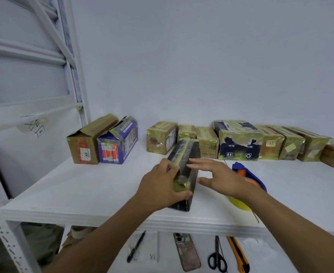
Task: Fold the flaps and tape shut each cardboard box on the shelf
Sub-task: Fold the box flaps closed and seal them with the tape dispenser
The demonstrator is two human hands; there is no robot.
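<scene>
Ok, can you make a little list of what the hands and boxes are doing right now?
Left hand: holds the black box's near end
Right hand: open, fingers spread, beside the box
Black box: taped along its top, on the shelf
Tape dispenser: behind the right hand
Flaps open: brown box and blue box, far left

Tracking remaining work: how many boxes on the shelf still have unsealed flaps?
2: the brown box at far left, the blue box right beside it. The other boxes look taped; their far sides are hidden.
</scene>
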